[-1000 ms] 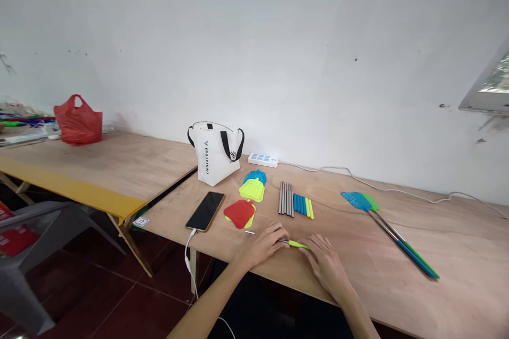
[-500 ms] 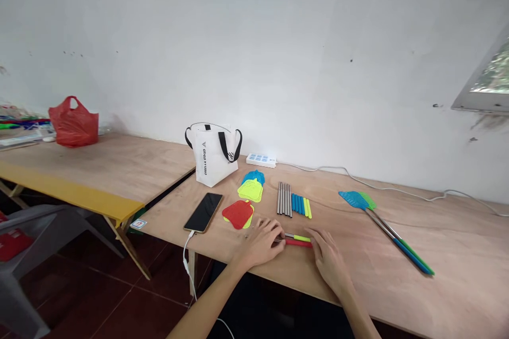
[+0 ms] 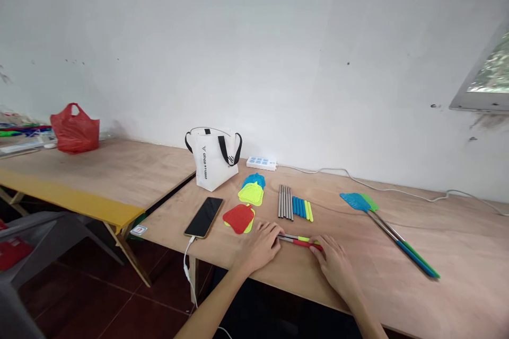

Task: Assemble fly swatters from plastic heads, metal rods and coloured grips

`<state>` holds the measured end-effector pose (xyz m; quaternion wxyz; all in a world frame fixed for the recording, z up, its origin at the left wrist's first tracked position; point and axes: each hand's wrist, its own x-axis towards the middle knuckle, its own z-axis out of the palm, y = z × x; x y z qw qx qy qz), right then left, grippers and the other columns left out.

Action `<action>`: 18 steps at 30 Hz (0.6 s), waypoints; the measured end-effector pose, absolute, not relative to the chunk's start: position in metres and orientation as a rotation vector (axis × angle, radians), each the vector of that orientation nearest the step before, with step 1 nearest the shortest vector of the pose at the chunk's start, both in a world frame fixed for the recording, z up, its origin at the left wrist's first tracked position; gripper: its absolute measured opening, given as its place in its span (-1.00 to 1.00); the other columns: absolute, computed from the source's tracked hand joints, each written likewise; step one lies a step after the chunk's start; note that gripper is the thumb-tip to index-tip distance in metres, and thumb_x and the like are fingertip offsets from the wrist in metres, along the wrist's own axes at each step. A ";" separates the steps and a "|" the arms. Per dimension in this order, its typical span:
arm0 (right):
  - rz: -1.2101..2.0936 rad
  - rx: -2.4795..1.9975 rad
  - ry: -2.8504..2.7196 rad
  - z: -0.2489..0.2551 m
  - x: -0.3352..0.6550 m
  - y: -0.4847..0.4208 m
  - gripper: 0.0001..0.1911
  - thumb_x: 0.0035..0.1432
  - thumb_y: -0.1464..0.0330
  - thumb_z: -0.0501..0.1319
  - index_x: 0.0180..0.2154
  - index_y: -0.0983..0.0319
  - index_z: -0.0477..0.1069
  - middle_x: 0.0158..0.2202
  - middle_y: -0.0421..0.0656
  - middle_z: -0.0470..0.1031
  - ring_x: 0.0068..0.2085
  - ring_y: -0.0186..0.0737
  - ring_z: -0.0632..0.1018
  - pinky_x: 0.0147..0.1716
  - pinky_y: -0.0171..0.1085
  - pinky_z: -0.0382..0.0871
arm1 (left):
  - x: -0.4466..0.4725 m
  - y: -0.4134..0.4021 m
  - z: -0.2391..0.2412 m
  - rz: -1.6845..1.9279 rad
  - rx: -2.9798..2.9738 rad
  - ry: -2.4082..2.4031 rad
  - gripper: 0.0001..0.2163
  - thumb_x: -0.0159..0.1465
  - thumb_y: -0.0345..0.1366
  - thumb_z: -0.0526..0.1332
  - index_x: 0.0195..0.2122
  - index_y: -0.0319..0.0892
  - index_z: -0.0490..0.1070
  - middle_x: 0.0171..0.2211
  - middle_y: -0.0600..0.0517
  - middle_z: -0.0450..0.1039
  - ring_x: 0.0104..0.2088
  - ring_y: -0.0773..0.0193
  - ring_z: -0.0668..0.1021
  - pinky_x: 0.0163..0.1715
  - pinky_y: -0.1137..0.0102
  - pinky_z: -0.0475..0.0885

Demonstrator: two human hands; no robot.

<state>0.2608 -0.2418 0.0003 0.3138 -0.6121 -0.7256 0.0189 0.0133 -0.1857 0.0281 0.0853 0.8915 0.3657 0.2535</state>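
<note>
Near the table's front edge, two metal rods lie side by side, one with a red handle [image 3: 301, 242] and one with a yellow-green handle [image 3: 304, 239]. My left hand [image 3: 262, 243] is curled over the rods' metal ends, which its fingers partly hide. My right hand [image 3: 332, 257] has thumb and fingers closed on the outer end of the red handle. Left of them lies a red fly swatter head [image 3: 238, 218] over a yellow one. Beyond the hands are several loose metal rods [image 3: 285, 202], blue handles [image 3: 299, 206] and yellow handles [image 3: 308, 211].
Blue and green fly swatters [image 3: 401, 241] lie at the right. Yellow [image 3: 251, 194] and blue swatter heads [image 3: 254, 179] sit by a white bag [image 3: 214, 164]. A phone [image 3: 204, 217] on a cable and a power strip [image 3: 261, 163] are also on the table.
My right thumb and fingers have closed round the red handle's end. The red-handled rod now shows more of its metal part and sits slightly right. My left hand stays over the rods.
</note>
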 end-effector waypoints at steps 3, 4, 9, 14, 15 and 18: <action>0.042 -1.581 -1.939 -0.002 0.266 -0.240 -0.78 0.38 0.26 0.03 -0.17 0.05 0.45 -0.10 -0.17 0.57 -0.05 -0.09 0.55 -0.07 -0.12 0.39 | 0.013 -0.185 0.026 0.764 2.679 1.090 -0.82 0.37 -0.47 0.10 -0.08 -0.07 0.35 -0.08 0.07 0.47 -0.04 0.19 0.48 0.02 0.28 0.27; 0.038 -1.573 -1.940 -0.002 0.267 -0.239 -0.77 0.39 0.24 0.02 -0.16 0.06 0.45 -0.10 -0.17 0.57 -0.05 -0.09 0.55 -0.06 -0.11 0.39 | 0.013 -0.184 0.025 0.765 2.684 1.094 -0.83 0.38 -0.46 0.10 -0.08 -0.07 0.35 -0.07 0.07 0.46 -0.03 0.19 0.48 0.02 0.29 0.27; -0.021 -1.586 -1.919 -0.007 0.266 -0.240 -0.73 0.41 0.25 -0.05 -0.13 0.07 0.42 -0.09 -0.13 0.56 -0.05 -0.07 0.54 -0.02 -0.09 0.35 | 0.015 -0.184 0.022 0.763 2.680 1.129 -0.84 0.41 -0.42 0.10 -0.04 -0.07 0.34 -0.04 0.05 0.46 -0.02 0.19 0.48 0.03 0.28 0.28; -0.173 -1.667 -1.868 -0.011 0.267 -0.242 -0.73 0.40 0.31 -0.06 -0.12 0.09 0.40 -0.12 -0.11 0.56 -0.05 -0.04 0.52 -0.06 -0.07 0.33 | 0.013 -0.185 0.033 0.759 2.616 1.151 -0.85 0.40 -0.40 0.11 -0.05 -0.07 0.36 -0.04 0.04 0.48 0.01 0.17 0.48 0.07 0.25 0.27; -0.189 -1.679 -1.859 -0.011 0.267 -0.242 -0.74 0.40 0.31 -0.06 -0.13 0.10 0.39 -0.13 -0.11 0.55 -0.05 -0.03 0.52 -0.07 -0.07 0.33 | 0.009 -0.184 0.039 0.761 2.590 1.163 -0.85 0.40 -0.38 0.11 -0.05 -0.07 0.37 -0.04 0.04 0.48 0.01 0.16 0.48 0.06 0.24 0.28; -0.207 -1.681 -1.863 -0.011 0.267 -0.243 -0.75 0.40 0.32 -0.06 -0.10 0.10 0.39 -0.13 -0.10 0.54 -0.04 -0.03 0.52 -0.06 -0.06 0.34 | -0.009 -0.181 0.061 0.788 2.508 1.279 -0.85 0.41 -0.33 0.09 -0.04 -0.06 0.38 -0.01 0.03 0.49 0.04 0.13 0.48 0.06 0.21 0.28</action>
